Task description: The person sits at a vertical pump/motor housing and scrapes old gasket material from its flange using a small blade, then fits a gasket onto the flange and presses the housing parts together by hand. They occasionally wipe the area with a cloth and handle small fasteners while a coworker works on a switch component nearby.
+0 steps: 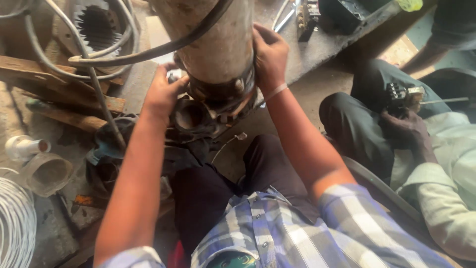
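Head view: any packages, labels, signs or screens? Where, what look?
None legible as such.
Closest: yellow-green scrap, top right edge, too cropped to tell.
Both hands grip bare metal: left hand at dark fitting, right hand on grey cylinder; no label on either.

No packages, labels, signs or screens show here.

We noted a white wire coil (15, 223) at the floor's left edge, pale pipe fittings (37, 164) beside it, wooden planks (59, 94) behind, and a seated co-worker's hand (404, 129).
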### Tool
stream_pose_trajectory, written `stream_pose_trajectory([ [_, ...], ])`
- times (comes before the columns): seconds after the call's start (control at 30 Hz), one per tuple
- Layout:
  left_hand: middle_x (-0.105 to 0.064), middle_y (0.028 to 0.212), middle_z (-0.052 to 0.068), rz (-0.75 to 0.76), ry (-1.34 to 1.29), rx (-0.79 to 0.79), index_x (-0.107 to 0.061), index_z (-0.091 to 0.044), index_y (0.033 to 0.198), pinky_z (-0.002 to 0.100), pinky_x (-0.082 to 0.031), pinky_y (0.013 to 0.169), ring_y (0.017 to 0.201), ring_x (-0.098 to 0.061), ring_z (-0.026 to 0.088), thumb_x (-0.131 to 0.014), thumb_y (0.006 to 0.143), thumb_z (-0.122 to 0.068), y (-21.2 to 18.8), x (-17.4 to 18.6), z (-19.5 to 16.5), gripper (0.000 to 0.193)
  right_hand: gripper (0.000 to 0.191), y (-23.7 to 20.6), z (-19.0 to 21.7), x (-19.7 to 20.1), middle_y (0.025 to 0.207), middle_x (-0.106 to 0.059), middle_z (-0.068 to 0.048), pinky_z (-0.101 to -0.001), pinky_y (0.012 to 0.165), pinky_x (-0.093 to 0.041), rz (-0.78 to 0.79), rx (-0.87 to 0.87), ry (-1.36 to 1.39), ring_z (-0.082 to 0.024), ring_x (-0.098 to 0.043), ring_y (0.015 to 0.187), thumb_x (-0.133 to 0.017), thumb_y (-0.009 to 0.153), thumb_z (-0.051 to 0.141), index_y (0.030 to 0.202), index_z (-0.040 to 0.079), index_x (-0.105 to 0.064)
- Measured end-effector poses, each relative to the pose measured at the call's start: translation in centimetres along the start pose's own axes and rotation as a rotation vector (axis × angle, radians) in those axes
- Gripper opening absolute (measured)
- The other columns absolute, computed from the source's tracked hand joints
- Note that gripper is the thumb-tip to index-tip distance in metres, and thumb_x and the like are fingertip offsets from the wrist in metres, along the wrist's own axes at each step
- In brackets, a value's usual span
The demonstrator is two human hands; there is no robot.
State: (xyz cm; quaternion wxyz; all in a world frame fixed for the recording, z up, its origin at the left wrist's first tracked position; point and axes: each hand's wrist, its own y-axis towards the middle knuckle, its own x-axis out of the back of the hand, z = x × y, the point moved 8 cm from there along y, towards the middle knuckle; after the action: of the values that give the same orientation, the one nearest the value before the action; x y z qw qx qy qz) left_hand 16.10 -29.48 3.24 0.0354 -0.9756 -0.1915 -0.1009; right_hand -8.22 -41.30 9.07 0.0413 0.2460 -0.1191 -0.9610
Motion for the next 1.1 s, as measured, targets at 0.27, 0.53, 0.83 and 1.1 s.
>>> stream_pose_trajectory([
  [0.27, -0.052, 0.097, -0.001, -0.484, -0.288, -0.094, -0.051, -0.010, 0.122, 0.027, -0.048, 0.060, 0.077, -0.054, 0.009, -0.065, 0.102, -0.012, -5.3, 0.5, 1.6, 0.024, 0.033, 1.5, -1.8, -2.0, 0.108, -0.076, -0.016, -0.0309, 0.080, -0.061, 0.162, -0.177, 0.181, -0.020, -0.072, 0.090, -0.072, 0.096, 0.007, 0.122, -0.011, -0.067],
  [0.53, -0.055, 0.101, -0.001, -0.473, -0.065, -0.320, -0.057, -0.003, 0.114, 0.024, -0.046, 0.084, 0.092, -0.053, 0.006, -0.061, 0.112, -0.012, -14.8, 1.8, -1.9, 0.009, 0.024, -3.9, 0.8, 6.6, 0.100, -0.072, -0.012, -0.0312, 0.083, -0.061, 0.112, -0.119, 0.133, -0.018, -0.070, 0.087, -0.074, 0.099, 0.007, 0.118, -0.006, -0.067],
  [0.83, -0.064, 0.076, 0.000, -0.377, 0.164, -0.366, -0.071, -0.005, 0.102, 0.025, -0.047, 0.061, 0.068, -0.059, 0.008, -0.079, 0.096, -0.015, -16.6, 1.1, -8.0, 0.014, 0.021, -5.8, 2.0, 5.6, 0.102, -0.075, -0.013, -0.0293, 0.083, -0.060, 0.299, -0.151, 0.088, -0.017, -0.073, 0.089, -0.075, 0.100, 0.004, 0.117, -0.006, -0.072],
  [1.1, -0.075, 0.092, 0.007, -0.251, 0.476, -0.803, -0.074, -0.006, 0.101, 0.036, -0.055, 0.074, 0.081, -0.071, 0.025, -0.083, 0.093, -0.012, -13.8, -4.4, -15.5, 0.013, 0.022, -5.1, 1.8, 3.6, 0.101, -0.074, -0.009, -0.0286, 0.084, -0.060, 0.392, -0.086, 0.011, -0.014, -0.070, 0.090, -0.076, 0.098, 0.006, 0.117, -0.005, -0.070],
])
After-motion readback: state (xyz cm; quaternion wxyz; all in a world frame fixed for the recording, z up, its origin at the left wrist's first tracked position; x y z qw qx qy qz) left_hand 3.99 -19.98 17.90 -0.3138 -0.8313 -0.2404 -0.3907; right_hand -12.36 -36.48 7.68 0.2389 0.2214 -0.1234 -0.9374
